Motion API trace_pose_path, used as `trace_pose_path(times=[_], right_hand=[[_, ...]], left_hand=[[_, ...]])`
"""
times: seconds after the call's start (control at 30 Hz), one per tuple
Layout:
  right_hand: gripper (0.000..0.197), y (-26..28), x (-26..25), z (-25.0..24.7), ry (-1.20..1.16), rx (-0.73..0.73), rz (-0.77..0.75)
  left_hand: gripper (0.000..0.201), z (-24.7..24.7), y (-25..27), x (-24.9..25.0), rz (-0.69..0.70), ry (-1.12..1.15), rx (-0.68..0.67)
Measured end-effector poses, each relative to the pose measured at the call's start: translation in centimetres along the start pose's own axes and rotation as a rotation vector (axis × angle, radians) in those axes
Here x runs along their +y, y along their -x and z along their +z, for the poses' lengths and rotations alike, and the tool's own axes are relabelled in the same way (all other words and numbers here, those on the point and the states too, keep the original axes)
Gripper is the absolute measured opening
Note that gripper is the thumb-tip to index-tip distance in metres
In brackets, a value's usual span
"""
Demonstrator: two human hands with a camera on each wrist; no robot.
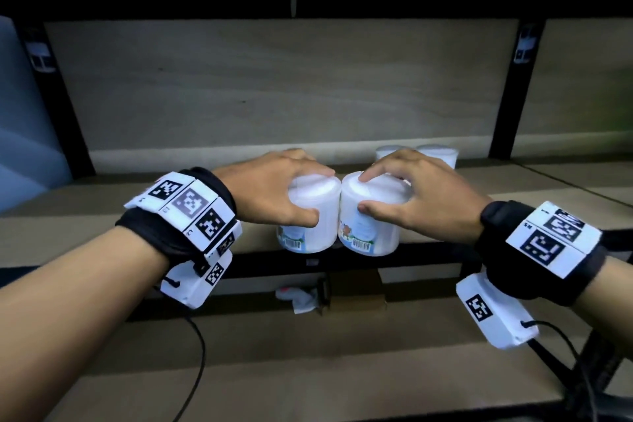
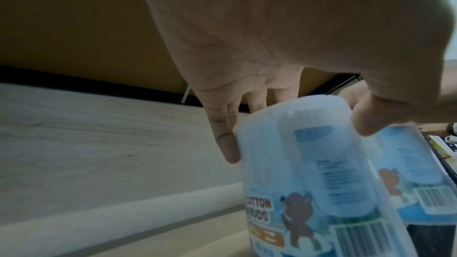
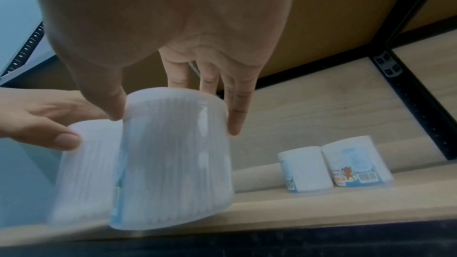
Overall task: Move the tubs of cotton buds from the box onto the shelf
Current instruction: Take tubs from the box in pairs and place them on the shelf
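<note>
Two clear tubs of white cotton buds hang side by side just above the front edge of the wooden shelf (image 1: 102,216). My left hand (image 1: 274,188) grips the left tub (image 1: 310,216) from the top, thumb in front and fingers behind. The right tub (image 1: 371,219) is gripped the same way by my right hand (image 1: 411,188). In the left wrist view the left tub (image 2: 309,163) shows a bear label reading COTTON BUDS. The right wrist view shows the right tub (image 3: 173,153) a little above the shelf edge (image 3: 321,214). Two more tubs (image 3: 333,165) stand upright at the shelf's back.
A wood back panel (image 1: 274,86) closes the shelf, with black uprights (image 1: 513,86) at both sides and another board overhead. Below the shelf edge I see part of a cardboard box (image 1: 356,288) and a white packet (image 1: 301,298). Bare shelf board lies left and right of the tubs.
</note>
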State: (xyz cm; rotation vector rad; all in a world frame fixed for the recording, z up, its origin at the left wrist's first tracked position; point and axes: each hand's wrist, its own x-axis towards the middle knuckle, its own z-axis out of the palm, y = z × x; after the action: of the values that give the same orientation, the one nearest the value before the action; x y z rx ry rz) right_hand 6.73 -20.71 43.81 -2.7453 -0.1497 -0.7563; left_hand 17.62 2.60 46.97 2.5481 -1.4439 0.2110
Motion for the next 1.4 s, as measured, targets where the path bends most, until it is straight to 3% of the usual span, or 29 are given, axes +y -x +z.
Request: trace_pose_path(times=[0.1,0.37,0.53,0.87,1.13,1.4], right_hand=[[0.048,-0.8,0.3,0.6,0.004,0.016,0.055],[0.054,-1.8,0.6,2.1,-0.023,0.023,0.089],[0.064,-1.6,0.3,2.0,0.039,0.004,0.145],[0.031,0.1,-1.8,0.8,0.161,-0.003,0.094],[0.032,-0.4,-2.5,0.9,0.234,-0.022,0.091],[0.031,-3.7,-1.0,1.0,0.173,-0.081,0.141]], left_hand=[[0.073,0.6,-1.2,-0.6,-0.01,-0.016,0.011],[0.062,1.9,-2.8,-1.7,-0.019,0.009,-0.037],[0.067,1.9,-2.6,-2.4,-0.054,0.024,-0.013],[0.036,1.6,-0.4,-0.3,0.036,-0.141,0.149],[0.037,2.0,-0.1,-0.3,0.029,-0.147,0.155],[0.037,1.7,-2.7,-1.7,-0.033,-0.107,0.061]])
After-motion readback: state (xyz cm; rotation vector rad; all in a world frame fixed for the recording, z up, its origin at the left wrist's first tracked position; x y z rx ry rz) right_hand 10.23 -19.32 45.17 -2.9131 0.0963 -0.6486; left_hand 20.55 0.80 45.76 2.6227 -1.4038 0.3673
